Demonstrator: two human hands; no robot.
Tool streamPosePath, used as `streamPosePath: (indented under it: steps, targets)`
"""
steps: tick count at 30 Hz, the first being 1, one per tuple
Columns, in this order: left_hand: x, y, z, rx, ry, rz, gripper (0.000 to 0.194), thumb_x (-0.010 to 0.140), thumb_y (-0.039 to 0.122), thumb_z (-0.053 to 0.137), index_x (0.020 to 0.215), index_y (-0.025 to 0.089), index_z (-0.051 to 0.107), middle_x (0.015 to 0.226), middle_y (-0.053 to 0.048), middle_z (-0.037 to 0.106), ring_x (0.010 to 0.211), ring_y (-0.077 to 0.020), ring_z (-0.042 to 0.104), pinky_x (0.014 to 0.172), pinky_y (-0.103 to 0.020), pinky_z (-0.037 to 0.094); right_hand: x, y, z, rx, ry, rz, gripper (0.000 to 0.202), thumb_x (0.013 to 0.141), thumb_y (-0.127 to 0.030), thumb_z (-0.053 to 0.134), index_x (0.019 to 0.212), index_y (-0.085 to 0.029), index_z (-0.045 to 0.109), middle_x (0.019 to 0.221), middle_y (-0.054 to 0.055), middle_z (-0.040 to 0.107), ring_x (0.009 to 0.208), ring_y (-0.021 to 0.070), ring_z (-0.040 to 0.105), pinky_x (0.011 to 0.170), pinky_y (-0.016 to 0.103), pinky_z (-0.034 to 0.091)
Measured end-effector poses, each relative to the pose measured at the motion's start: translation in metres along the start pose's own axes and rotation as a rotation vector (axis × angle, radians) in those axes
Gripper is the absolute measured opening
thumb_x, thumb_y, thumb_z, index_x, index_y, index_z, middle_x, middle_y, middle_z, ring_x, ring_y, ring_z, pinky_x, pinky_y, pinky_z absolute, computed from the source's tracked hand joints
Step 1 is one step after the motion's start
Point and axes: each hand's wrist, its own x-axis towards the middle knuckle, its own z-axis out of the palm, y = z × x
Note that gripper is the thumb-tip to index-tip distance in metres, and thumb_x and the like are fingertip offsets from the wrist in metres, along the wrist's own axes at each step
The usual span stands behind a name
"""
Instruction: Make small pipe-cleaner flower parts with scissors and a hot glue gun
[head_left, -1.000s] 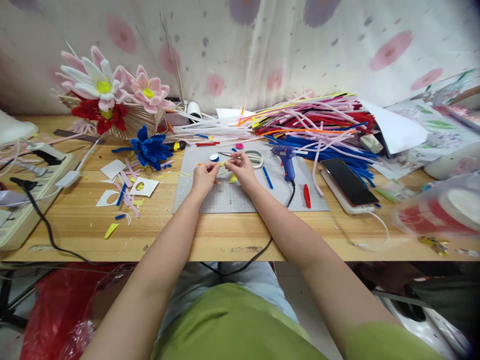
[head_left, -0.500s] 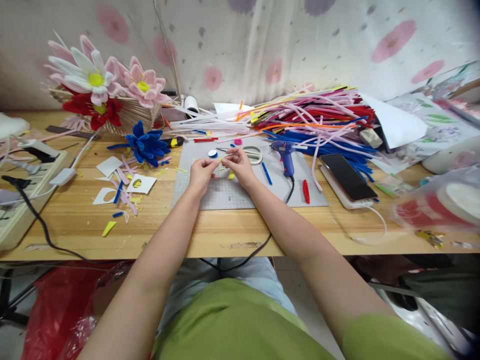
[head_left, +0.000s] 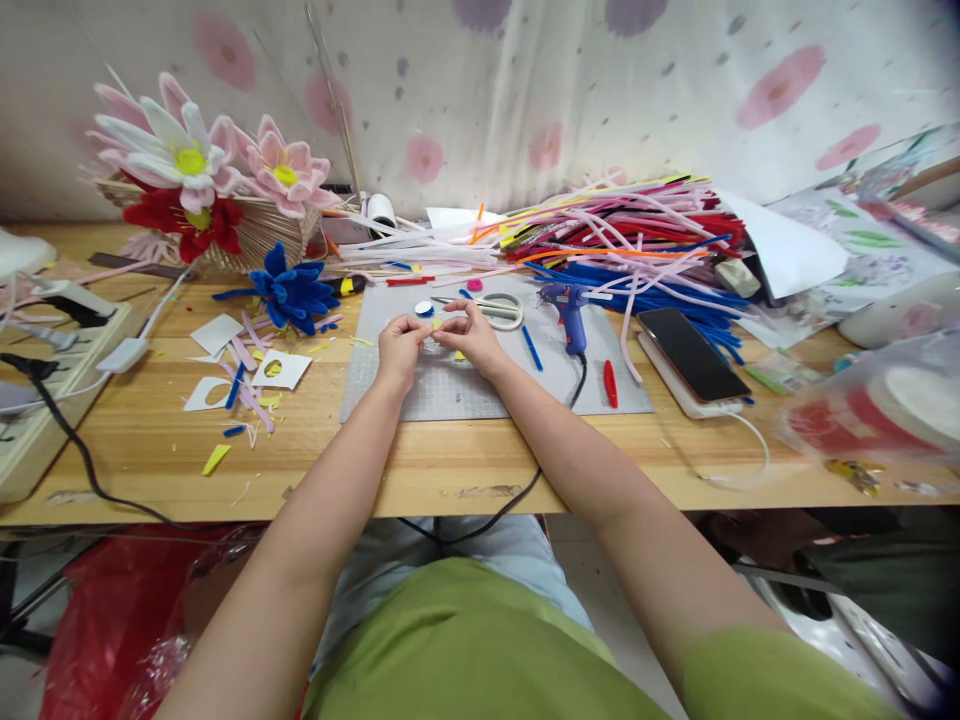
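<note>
Over the grey cutting mat (head_left: 480,392), my left hand (head_left: 403,348) and my right hand (head_left: 472,340) meet fingertip to fingertip. Both are pinched around something small, pale or yellowish, too small to make out. Just beyond my left fingers sits a round white-topped piece with a blue edge (head_left: 424,309). Scissors (head_left: 501,311) with pale handles lie behind my right hand. A small yellow piece (head_left: 460,356) shows on the mat beneath my right hand. To the right are a blue strip (head_left: 532,348) and a blue glue gun (head_left: 571,325).
Fuzzy flowers, including a blue one (head_left: 289,290), stand at the back left near paper scraps (head_left: 282,370). Bundled pipe cleaners (head_left: 622,225) lie at the back. A phone (head_left: 694,355), a red piece (head_left: 610,383), a bagged cup (head_left: 877,415) and a power strip (head_left: 97,370) flank the mat.
My right hand's fingers have lifted and spread a little, with the thumb and a finger still pinched near my left fingertips. The view has shifted very slightly.
</note>
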Motion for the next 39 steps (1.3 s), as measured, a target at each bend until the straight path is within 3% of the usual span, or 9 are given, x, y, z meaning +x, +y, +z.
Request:
streamPosePath:
  steps: [8, 13, 20, 27, 34, 39]
  targets:
    - [0.0018, -0.0055, -0.0021, -0.009, -0.058, -0.049, 0.019, 0.055, 0.021, 0.073, 0.053, 0.015, 0.055, 0.052, 0.003, 0.053, 0.048, -0.0049, 0.043, 0.046, -0.018, 0.030, -0.0009, -0.0036, 0.0002, 0.040, 0.029, -0.009, 0.050, 0.053, -0.028, 0.073, 0.090, -0.022, 0.040, 0.060, -0.011, 0.059, 0.057, 0.0082, 0.056, 0.064, 0.026, 0.045]
    - [-0.0015, 0.0005, 0.0003, -0.065, -0.102, -0.158, 0.023, 0.056, 0.031, 0.076, 0.060, 0.014, 0.061, 0.052, 0.004, 0.048, 0.044, -0.0033, 0.037, 0.043, -0.018, 0.033, -0.0013, -0.0039, -0.0012, 0.027, 0.021, -0.009, 0.050, 0.055, -0.030, 0.073, 0.090, -0.022, 0.039, 0.061, -0.011, 0.059, 0.058, 0.0078, 0.056, 0.065, 0.025, 0.045]
    - [-0.0011, 0.0013, -0.0005, -0.039, -0.028, -0.143, 0.015, 0.056, 0.022, 0.075, 0.060, 0.012, 0.065, 0.058, 0.000, 0.056, 0.053, -0.0061, 0.048, 0.041, -0.017, 0.031, -0.0013, -0.0034, -0.0031, 0.004, 0.025, -0.027, 0.050, 0.056, -0.034, 0.074, 0.091, -0.023, 0.041, 0.067, -0.008, 0.059, 0.061, 0.0080, 0.055, 0.064, 0.025, 0.047]
    - [0.0010, -0.0023, -0.0012, 0.035, 0.008, -0.152, 0.016, 0.055, 0.021, 0.077, 0.059, 0.011, 0.066, 0.058, -0.001, 0.058, 0.052, -0.0066, 0.048, 0.042, -0.017, 0.031, -0.0020, -0.0070, -0.0040, 0.010, 0.035, -0.050, 0.047, 0.059, -0.041, 0.072, 0.090, -0.023, 0.042, 0.072, -0.005, 0.059, 0.067, 0.0092, 0.056, 0.065, 0.025, 0.048]
    - [-0.0017, 0.0013, 0.0003, 0.035, -0.001, -0.184, 0.014, 0.055, 0.019, 0.077, 0.061, 0.011, 0.067, 0.058, -0.001, 0.058, 0.054, -0.0075, 0.050, 0.042, -0.017, 0.034, 0.0017, -0.0011, -0.0041, -0.028, 0.135, -0.093, 0.044, 0.059, -0.038, 0.072, 0.086, -0.023, 0.041, 0.066, -0.007, 0.056, 0.060, 0.0082, 0.053, 0.062, 0.025, 0.048]
    - [-0.0017, 0.0028, 0.0004, 0.033, 0.007, -0.193, 0.018, 0.053, 0.020, 0.079, 0.059, 0.011, 0.065, 0.057, 0.000, 0.056, 0.052, -0.0069, 0.049, 0.041, -0.017, 0.036, 0.0019, -0.0012, -0.0041, -0.034, 0.125, -0.099, 0.044, 0.059, -0.040, 0.072, 0.085, -0.023, 0.041, 0.066, -0.007, 0.056, 0.059, 0.0082, 0.053, 0.062, 0.026, 0.049]
